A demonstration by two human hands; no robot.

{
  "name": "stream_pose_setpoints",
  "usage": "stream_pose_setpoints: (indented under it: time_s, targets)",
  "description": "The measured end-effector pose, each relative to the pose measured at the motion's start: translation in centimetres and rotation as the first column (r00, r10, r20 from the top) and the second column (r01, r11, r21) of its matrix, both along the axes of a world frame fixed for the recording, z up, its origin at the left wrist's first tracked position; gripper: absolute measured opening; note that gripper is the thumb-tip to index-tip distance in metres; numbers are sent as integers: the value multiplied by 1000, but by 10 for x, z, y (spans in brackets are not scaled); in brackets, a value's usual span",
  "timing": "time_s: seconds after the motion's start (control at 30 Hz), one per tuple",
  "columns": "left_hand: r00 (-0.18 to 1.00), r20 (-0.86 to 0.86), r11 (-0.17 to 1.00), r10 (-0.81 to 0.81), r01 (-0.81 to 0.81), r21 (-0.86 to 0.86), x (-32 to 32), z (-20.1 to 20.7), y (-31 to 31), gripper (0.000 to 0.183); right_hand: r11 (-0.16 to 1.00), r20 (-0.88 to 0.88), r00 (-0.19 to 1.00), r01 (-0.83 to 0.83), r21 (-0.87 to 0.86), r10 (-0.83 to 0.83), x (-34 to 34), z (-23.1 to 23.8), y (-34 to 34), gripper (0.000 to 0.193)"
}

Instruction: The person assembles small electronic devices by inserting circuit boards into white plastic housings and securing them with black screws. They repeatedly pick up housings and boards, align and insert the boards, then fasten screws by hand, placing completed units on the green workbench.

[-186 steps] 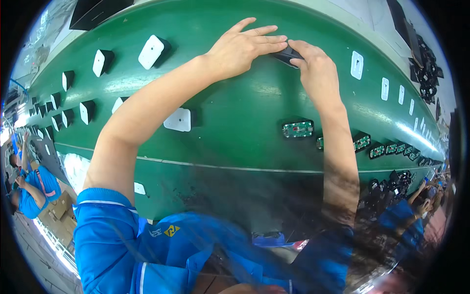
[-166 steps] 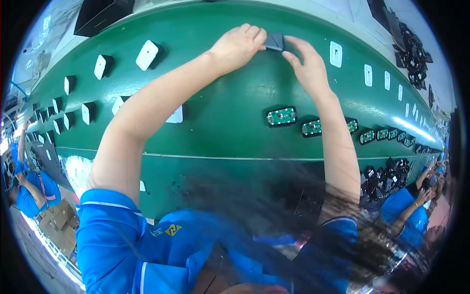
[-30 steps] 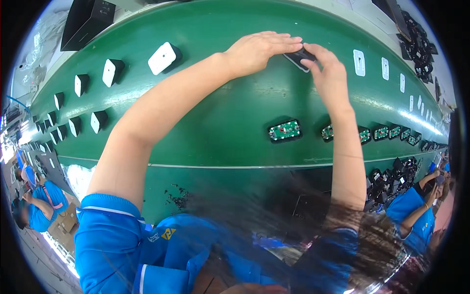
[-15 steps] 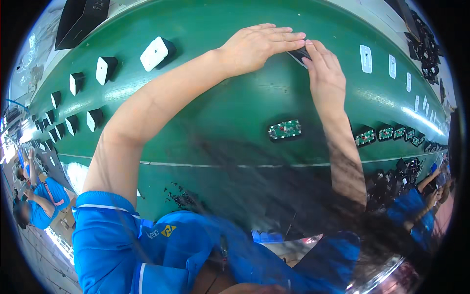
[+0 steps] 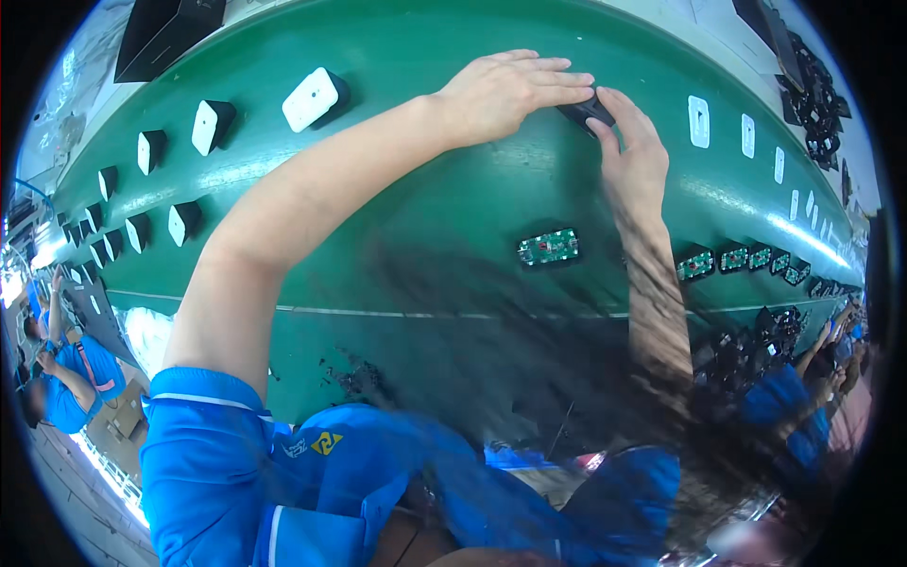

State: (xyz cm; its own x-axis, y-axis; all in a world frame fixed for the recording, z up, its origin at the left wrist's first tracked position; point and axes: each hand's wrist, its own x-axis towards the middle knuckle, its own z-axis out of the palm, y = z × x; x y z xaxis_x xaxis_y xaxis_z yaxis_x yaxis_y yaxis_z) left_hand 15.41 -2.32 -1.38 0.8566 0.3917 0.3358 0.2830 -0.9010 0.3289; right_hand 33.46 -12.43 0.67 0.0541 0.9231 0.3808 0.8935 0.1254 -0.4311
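Near the far edge of the green belt, a small black plastic housing [image 5: 588, 112] is between my two hands. My left hand [image 5: 505, 90] reaches across from the left, its straight fingers side by side with their tips on the housing's top; its thumb is hidden. My right hand [image 5: 631, 132] grips the housing from the right, with thumb on the near side and fingers on the far side. Closer to me on the belt lies a green circuit board [image 5: 549, 248] in a black shell, touched by neither hand.
White-faced black housings [image 5: 316, 99] stand in rows at left. White plates [image 5: 698, 122] line the far right, with more circuit boards [image 5: 696, 266] nearer. Black parts [image 5: 773, 340] are heaped at right. A black box [image 5: 170, 38] sits far left. Dark hair blurs the lower middle. Other people work both sides.
The black housing has tilted between my hands, showing more of its dark side. My right thumb and fingers have shifted slightly nearer to me. The view has also moved a little.
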Motion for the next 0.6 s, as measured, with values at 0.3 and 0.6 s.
stream_pose_setpoints:
  time_s: [0.3, 0.6]
  targets:
    - [1000, 0, 1000, -1, 1, 31, 0, -14, 2, 72, 998, 137, 989, 43, 41, -49, -8, -13, -3, 31]
    - [994, 15, 991, 111, -112, 68, 34, -6, -16, 46, 960, -185, 979, 28, -279, -82, 19, 4, 14, 33]
